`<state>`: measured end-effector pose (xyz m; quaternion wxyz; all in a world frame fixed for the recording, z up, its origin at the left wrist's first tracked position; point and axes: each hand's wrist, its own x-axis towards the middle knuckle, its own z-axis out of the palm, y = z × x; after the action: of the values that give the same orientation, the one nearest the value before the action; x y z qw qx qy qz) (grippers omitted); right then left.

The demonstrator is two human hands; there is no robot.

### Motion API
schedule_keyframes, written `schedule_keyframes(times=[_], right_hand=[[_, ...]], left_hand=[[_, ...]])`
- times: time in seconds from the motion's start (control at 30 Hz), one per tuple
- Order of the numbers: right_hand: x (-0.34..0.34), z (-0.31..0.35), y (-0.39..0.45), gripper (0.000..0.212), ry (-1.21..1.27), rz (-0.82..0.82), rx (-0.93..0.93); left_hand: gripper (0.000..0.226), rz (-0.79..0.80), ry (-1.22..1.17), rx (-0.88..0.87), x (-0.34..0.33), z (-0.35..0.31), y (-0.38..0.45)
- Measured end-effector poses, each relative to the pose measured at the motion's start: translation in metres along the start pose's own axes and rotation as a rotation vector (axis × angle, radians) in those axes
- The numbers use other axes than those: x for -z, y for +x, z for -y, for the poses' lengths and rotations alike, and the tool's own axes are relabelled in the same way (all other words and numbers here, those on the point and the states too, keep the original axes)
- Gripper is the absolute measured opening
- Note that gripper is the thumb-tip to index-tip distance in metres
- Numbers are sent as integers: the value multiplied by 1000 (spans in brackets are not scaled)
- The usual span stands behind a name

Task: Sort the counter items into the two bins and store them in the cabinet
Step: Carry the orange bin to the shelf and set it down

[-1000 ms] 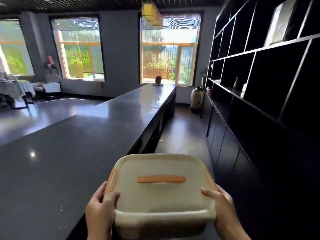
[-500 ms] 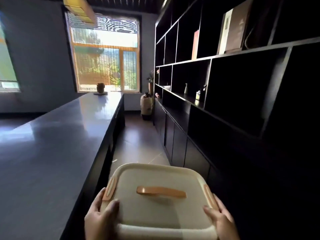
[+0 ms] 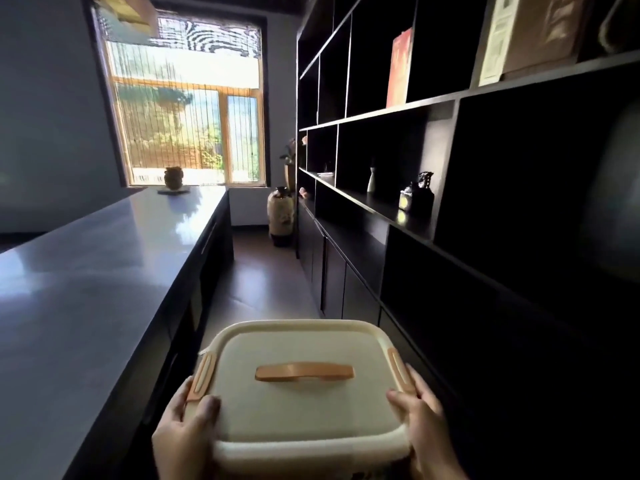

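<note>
Two hands on this one, left hand (image 3: 188,433) and right hand (image 3: 424,415) wrapped around the bin (image 3: 304,396) sides so it stays level heading toward the cabinet (image 3: 332,271).

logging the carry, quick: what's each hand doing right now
Left hand: holding the bin by its left side, thumb on the lid.
Right hand: holding the bin's right side, thumb on the lid.
</note>
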<state>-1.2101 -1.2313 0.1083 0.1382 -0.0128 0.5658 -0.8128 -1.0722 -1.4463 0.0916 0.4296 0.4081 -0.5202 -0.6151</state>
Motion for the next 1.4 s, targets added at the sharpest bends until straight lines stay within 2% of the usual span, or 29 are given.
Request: schedule_keyframes(times=[0.03,0.2,0.43,0.53,0.7,0.9,1.07,1.17,1.4], right_hand=[[-8,-2,17,54,-36,23,-20],[-63,-25,117,61,-81,22,-75],[-149,-43,233,61,-83,-69,-56],[-179,-49,279,61,-34,-60,-43],[-203,-56,348,60,-42,-201,-62],[-219,-55,456,58,-91,-290,-58],[-243,-41,561,57,-98,-280,-71],[-266,-34,623,58,-100,-219,-70],[-317,-48,757,60,-128,-177,-70]], left_hand=[[37,-60,-35,18,-7,1,17],[43,-106,-74,55,-53,3,108],[45,36,64,19,-124,10,274],[45,81,37,0,-159,4,339],[44,158,35,31,-232,14,408],[48,230,64,115,-330,53,484],[47,235,55,89,-410,50,557],[48,206,39,45,-447,41,601],[44,98,112,104,-507,51,703]])
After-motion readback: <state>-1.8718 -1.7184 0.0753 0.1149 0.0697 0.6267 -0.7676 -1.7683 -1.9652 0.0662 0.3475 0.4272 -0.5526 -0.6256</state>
